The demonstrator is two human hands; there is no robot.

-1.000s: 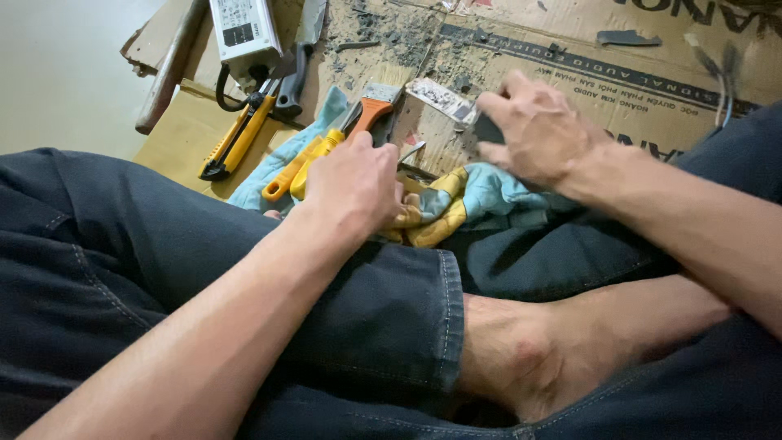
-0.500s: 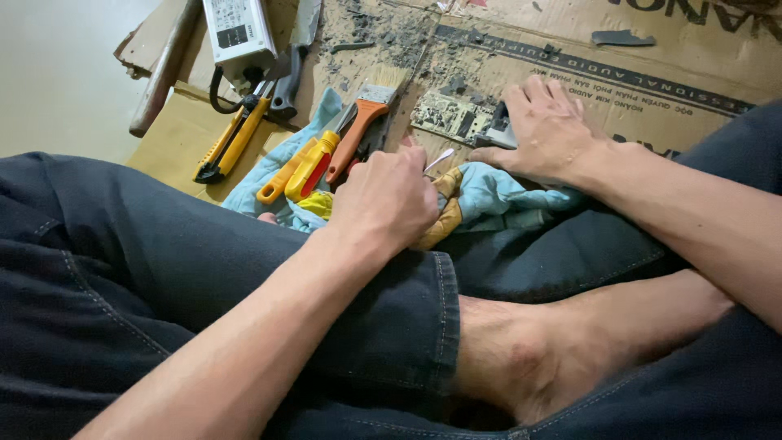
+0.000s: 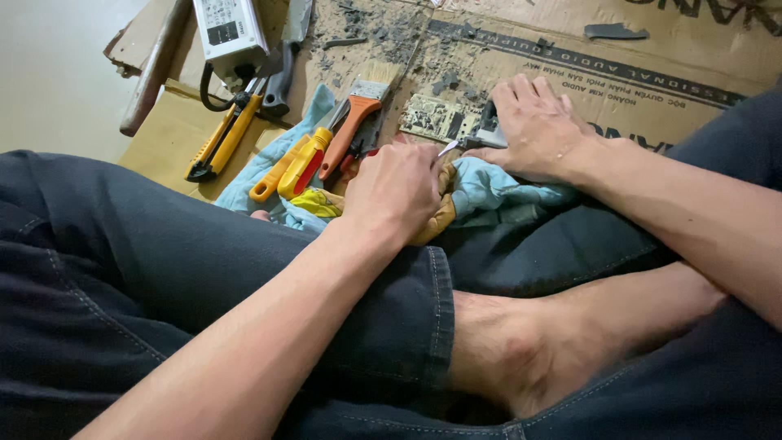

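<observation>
Cardboard sheet, debris-strewn: right hand, formerly curled, now flattened onto small grey part beside circuit board; left hand, shifted rightward, clenched around thin metal-tipped tool over blue cloth.

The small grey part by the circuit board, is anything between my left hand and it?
Nothing visible. The right hand already presses the small grey part onto the cardboard, and the left hand points a thin metal tip at it across bare cardboard.
</observation>
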